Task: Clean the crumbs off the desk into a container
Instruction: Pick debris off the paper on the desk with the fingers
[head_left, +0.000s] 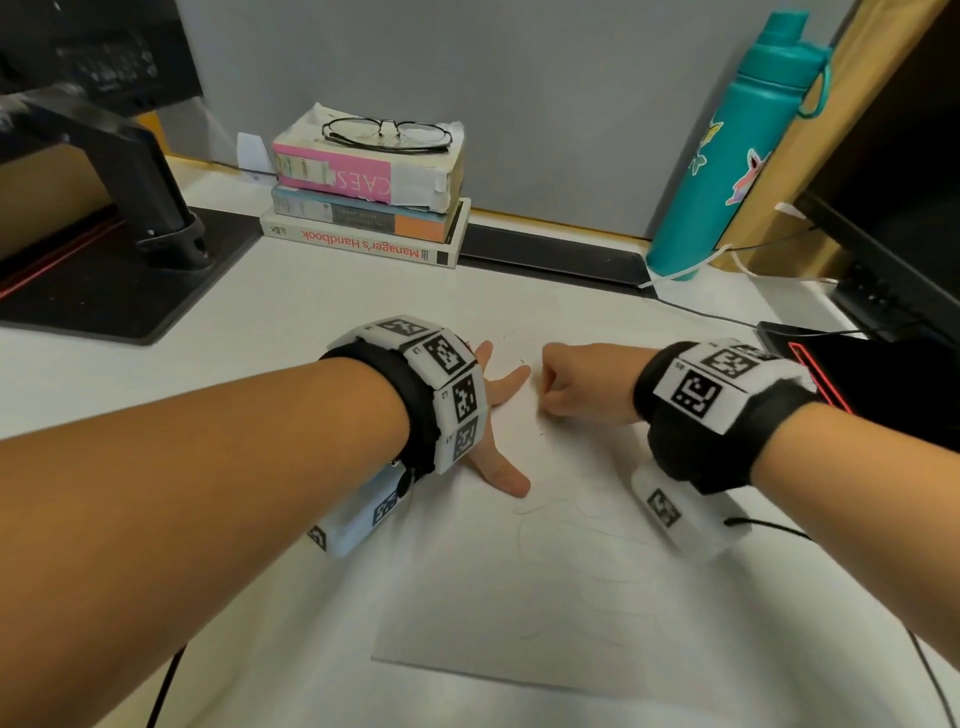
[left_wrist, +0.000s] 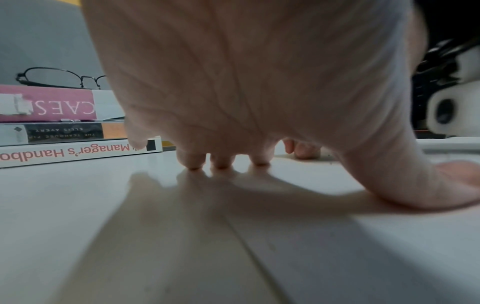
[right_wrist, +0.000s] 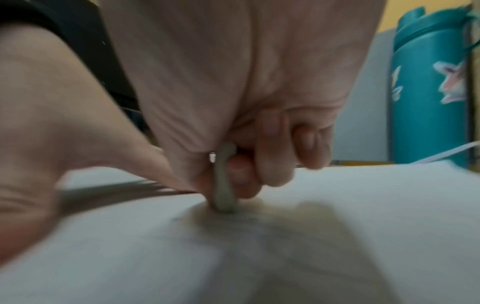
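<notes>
Head view, nearest first: one sheet of paper (head_left: 519, 597) is seen lying flat on the desk (head_left: 260, 322), faint pencil loops across it, its long axis running away from the person. At its far end both hands are down. The left hand (head_left: 498, 415) is spread, fingers straight, pressed onto the sheet's left part to pin it. The right hand (head_left: 576, 384) is curled tight, and in the right wrist view a small grey eraser (right_wrist: 223, 185) is pinched between thumb and fingers, its tip touching the paper.

The crumbs (head_left: 524, 361) are made out as a few dark specks, too small to be counted, scattered on and just beyond the sheet between the two hands, slightly nearer the right. No container can be picked out with certainty, so gathering is judged not yet begun.

Farther back, three stacked books (head_left: 363, 208) are counted, one pair of glasses (head_left: 387, 132) on top, and one teal bottle (head_left: 727, 156) stands to the right.
</notes>
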